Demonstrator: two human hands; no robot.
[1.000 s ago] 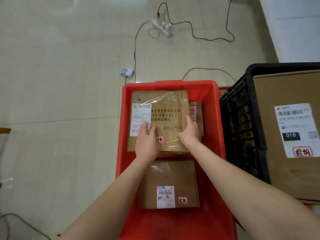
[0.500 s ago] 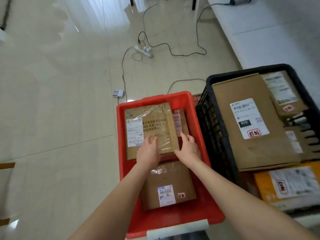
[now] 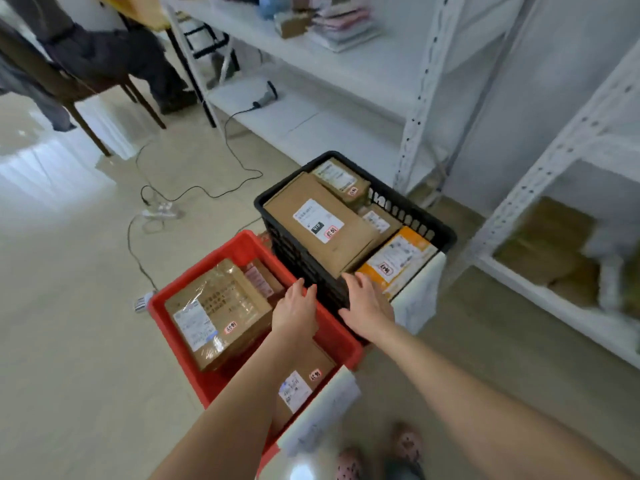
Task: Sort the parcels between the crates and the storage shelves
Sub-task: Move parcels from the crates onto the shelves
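Note:
A red crate (image 3: 242, 244) stands on the floor with a large taped cardboard parcel (image 3: 221, 308) in it, a small parcel (image 3: 263, 280) behind that, and another labelled parcel (image 3: 304, 379) nearer to me. To its right a black crate (image 3: 298, 254) holds a big brown parcel (image 3: 318, 223), smaller ones and an orange one (image 3: 398, 259). My left hand (image 3: 296, 313) hovers with relaxed fingers over the red crate's right side and holds nothing. With fingers spread, my right hand (image 3: 367, 303) is at the black crate's near corner.
White metal storage shelves (image 3: 426, 95) rise behind and to the right; a lower shelf (image 3: 554, 306) holds brown parcels. A power strip and cables (image 3: 159, 211) lie on the tiled floor. A chair and a seated person's legs (image 3: 104, 60) are at the far left. My feet (image 3: 377, 455) are below.
Both hands have left the large taped parcel and moved right toward the black crate. The view has swung up and right, bringing the shelves into sight.

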